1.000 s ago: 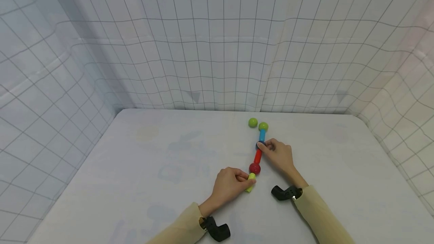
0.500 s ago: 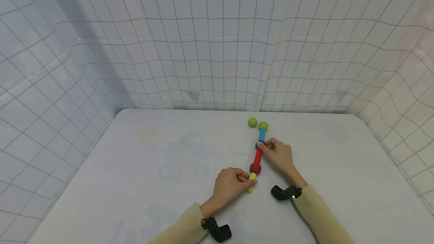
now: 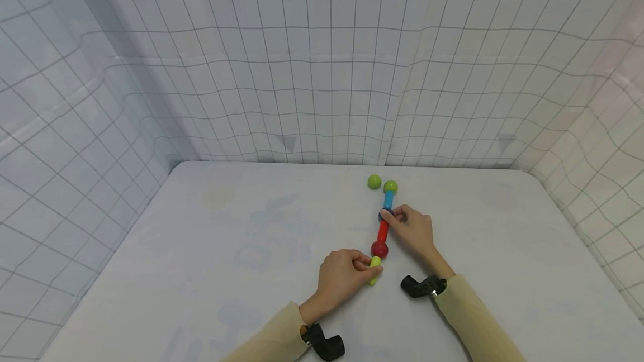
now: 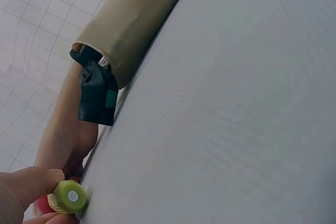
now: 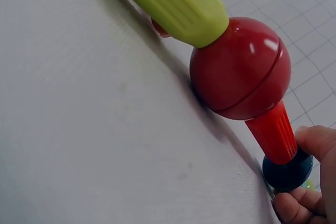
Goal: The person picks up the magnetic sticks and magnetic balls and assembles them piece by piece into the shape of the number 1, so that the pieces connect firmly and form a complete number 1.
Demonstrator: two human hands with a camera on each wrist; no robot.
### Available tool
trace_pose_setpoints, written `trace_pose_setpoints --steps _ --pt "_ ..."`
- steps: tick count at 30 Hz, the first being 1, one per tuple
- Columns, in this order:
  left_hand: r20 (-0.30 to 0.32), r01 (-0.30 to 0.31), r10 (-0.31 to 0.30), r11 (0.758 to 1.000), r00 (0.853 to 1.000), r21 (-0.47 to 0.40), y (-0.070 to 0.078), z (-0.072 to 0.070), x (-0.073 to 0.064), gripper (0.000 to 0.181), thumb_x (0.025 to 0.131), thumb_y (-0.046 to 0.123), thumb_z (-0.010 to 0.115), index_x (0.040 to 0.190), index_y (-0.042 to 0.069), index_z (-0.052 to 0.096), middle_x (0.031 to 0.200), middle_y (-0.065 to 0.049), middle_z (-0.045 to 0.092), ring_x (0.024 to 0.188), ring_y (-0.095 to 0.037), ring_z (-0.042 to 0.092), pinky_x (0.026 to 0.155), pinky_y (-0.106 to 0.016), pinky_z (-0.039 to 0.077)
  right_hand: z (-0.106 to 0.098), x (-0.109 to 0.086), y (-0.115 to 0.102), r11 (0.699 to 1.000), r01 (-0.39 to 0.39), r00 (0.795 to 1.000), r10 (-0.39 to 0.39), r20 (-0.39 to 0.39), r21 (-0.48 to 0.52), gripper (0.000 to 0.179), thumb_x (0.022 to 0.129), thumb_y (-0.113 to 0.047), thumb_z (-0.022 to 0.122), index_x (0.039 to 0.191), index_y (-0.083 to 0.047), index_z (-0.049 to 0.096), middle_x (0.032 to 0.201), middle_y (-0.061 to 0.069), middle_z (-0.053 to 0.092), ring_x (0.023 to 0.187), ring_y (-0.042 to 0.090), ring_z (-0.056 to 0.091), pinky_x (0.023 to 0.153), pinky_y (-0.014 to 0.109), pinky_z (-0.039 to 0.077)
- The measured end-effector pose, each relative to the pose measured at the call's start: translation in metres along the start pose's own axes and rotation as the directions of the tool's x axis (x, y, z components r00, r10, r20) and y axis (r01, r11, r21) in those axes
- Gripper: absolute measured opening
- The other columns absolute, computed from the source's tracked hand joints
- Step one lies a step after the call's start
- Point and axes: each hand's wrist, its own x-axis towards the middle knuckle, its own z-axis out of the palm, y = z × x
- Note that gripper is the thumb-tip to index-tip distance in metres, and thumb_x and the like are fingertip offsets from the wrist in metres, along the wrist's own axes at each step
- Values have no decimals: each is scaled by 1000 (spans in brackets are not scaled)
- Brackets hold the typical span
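Note:
A chain of toy rods and balls runs along the white table. My left hand point(image 3: 339, 277) pinches the yellow-green rod point(image 5: 176, 3) between thumb and fingers; its round end with a pale centre faces the left wrist camera. That rod's far end touches the red ball point(image 5: 239, 69). From the red ball a red rod point(image 5: 274, 132) leads to the dark blue ball point(image 5: 287, 170). My right hand point(image 3: 413, 230) holds this blue ball between thumb and fingers. Beyond it, a light blue rod point(image 3: 388, 200) ends at a green ball point(image 3: 390, 186).
A second green ball point(image 3: 374, 181) lies just left of the chain's far end. The white table point(image 3: 201, 239) meets a grid-patterned curtain point(image 3: 322, 71) at its back edge and sides. Black wrist cameras point(image 3: 326, 343) stick out from both wrists.
The left hand, the yellow-green rod and the red ball have shifted very slightly to the right. The right hand keeps its hold on the blue ball, almost still.

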Motion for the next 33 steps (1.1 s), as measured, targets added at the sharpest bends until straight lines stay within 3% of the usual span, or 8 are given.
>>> trace_pose_setpoints --steps 22,33 --pt "-27 -39 41 996 999 83 5 1 5 31 77 45 76 85 15 75 59 20 56 51 6 47 44 -18 35 1 3 0 1000 -20 999 20 -32 2 43 88 -51 60 90 -9 64 67 -1 55 64 20 46 69 35 28" --pt "19 -38 37 995 999 89 4 -3 8 38 78 51 72 85 14 75 57 19 52 51 2 46 45 -20 36 5 4 1 999 -33 999 34 -41 11 45 87 -56 59 90 -10 65 67 -2 56 64 19 48 66 34 29"
